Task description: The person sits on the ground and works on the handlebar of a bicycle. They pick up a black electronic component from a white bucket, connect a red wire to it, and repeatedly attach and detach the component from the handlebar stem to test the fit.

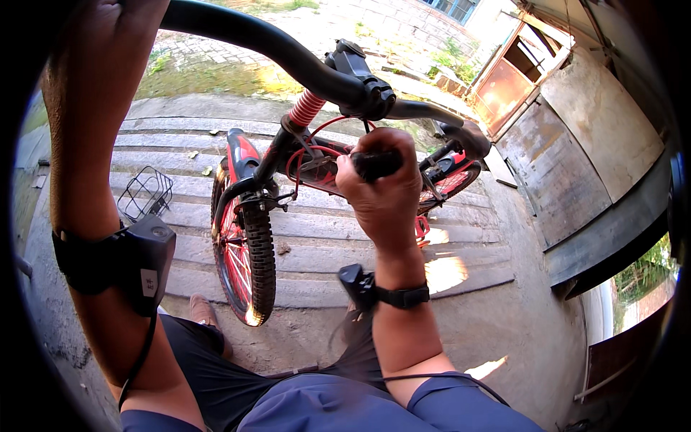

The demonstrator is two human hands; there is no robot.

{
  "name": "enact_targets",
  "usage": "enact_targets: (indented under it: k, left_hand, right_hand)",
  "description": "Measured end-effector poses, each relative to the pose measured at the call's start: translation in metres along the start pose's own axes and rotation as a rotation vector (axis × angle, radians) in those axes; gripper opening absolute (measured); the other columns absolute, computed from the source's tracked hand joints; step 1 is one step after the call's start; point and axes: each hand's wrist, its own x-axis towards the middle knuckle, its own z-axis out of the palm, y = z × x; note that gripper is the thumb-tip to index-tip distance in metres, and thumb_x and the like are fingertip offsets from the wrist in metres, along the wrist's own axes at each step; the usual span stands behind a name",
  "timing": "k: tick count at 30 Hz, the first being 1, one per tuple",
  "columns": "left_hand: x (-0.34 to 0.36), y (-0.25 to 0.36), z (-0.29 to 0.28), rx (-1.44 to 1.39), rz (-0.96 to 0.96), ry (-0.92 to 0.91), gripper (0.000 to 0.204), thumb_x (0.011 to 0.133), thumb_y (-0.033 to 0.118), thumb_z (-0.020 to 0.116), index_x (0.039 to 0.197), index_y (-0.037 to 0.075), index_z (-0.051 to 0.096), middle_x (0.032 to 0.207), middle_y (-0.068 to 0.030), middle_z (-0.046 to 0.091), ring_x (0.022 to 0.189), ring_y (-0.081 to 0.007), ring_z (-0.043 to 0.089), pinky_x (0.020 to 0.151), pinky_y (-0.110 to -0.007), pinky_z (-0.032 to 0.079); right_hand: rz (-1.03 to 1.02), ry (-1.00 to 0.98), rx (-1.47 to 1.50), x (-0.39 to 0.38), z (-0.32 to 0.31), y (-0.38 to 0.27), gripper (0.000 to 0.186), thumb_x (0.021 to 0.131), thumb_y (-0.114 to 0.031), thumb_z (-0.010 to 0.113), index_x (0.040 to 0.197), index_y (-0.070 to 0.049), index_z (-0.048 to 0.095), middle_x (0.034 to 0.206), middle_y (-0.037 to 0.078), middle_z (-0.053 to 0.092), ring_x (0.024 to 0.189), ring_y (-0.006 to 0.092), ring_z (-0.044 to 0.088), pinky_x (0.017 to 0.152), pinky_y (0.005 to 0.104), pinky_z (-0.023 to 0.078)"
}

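Note:
A black and red bicycle stands in front of me, its knobbly front wheel (245, 259) toward my feet. My left hand (119, 25) is at the upper left, closed at the left end of the black handlebar (252, 34); its fingers are mostly out of view. My right hand (385, 194) makes a fist around a short black handle (376, 165) below the handlebar stem (353, 61). What the handle belongs to is hidden. Red cables (295, 162) curve by the frame beside that hand, and a red-and-white ribbed sleeve (306, 108) sits under the bar.
A black wire basket (146, 191) lies on the ridged concrete ramp (317, 248) to the left. Metal sheets (568, 165) and a rusty door (504, 68) line the right side. Black devices are strapped to both my arms. My shoe (204, 309) is close to the front wheel.

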Motion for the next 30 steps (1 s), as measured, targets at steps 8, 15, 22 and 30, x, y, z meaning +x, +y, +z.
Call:
enact_targets:
  k: [8,15,22,30]
  left_hand:
    - [0.002,-0.025,-0.003,0.054,0.124,-0.141,0.021,0.087,0.014,0.055,0.07,0.006,0.046,0.066,-0.0084,0.044,0.062,-0.0206,0.047,0.06,-0.036,0.04]
    - [-0.004,-0.038,-0.006,0.069,0.157,-0.246,0.025,0.094,0.021,0.056,0.073,0.009,0.05,0.063,-0.0056,0.045,0.058,-0.0164,0.047,0.058,-0.032,0.04]
    - [-0.002,-0.049,-0.008,0.059,0.154,-0.3,0.031,0.102,0.027,0.057,0.075,0.012,0.054,0.061,-0.0028,0.046,0.055,-0.0123,0.047,0.055,-0.028,0.041]
    - [-0.003,-0.046,-0.007,0.074,0.17,-0.282,0.03,0.101,0.027,0.057,0.075,0.012,0.054,0.06,-0.0026,0.047,0.055,-0.0119,0.048,0.056,-0.027,0.041]
  right_hand:
    - [-0.497,-0.385,-0.833,0.032,-0.049,-0.023,0.047,0.055,0.0,0.079,0.098,-0.012,0.064,0.094,0.009,0.062,0.086,0.0338,0.061,0.077,0.0459,0.048]
    - [-0.05,-0.15,-0.099,0.005,-0.039,-0.007,0.036,0.072,0.007,0.073,0.1,-0.009,0.058,0.092,0.006,0.06,0.08,0.0191,0.06,0.073,0.0294,0.05]
    - [0.378,0.021,0.743,-0.002,-0.015,0.002,0.038,0.08,0.01,0.069,0.108,-0.01,0.055,0.094,0.004,0.063,0.086,0.0117,0.061,0.079,0.0268,0.051]
    - [0.382,0.053,0.992,-0.005,-0.003,0.01,0.032,0.084,0.001,0.067,0.111,-0.014,0.056,0.092,0.006,0.059,0.09,0.0206,0.06,0.088,0.0387,0.049]
